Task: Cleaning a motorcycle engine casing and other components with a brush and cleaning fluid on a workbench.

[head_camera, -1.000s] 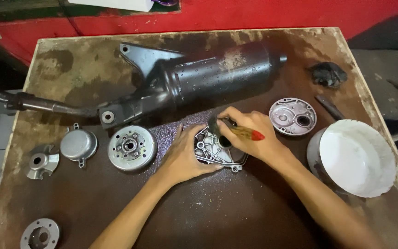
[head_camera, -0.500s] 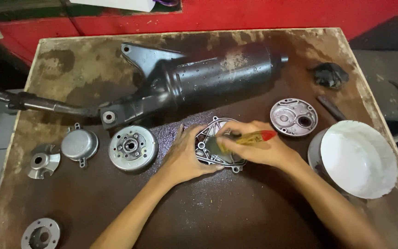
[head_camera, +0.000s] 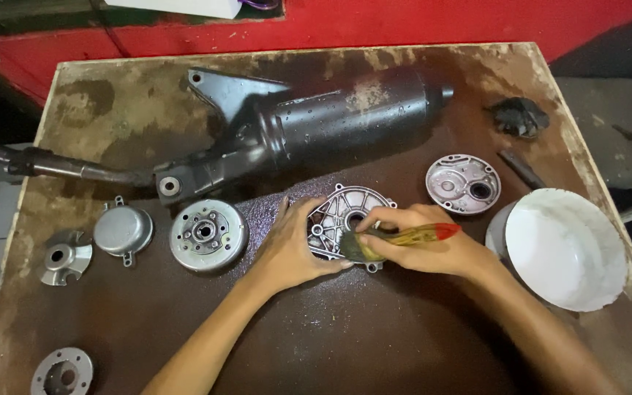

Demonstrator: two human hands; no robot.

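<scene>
— Changed? Brush (head_camera: 396, 238) now laid low across the metal cover (head_camera: 345, 223), right hand (head_camera: 433, 245) fingers pinched round its handle.
— And the cover? Mid-table, left hand (head_camera: 290, 252) fingers spread, pressing its edge — scrubbing apparently underway.

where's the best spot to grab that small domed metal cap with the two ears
Probably by the domed metal cap's round rim, from straight above: it sits dome-up and flat on the table, so the curved sides are free, while the two small ears look too thin to pinch.
</scene>
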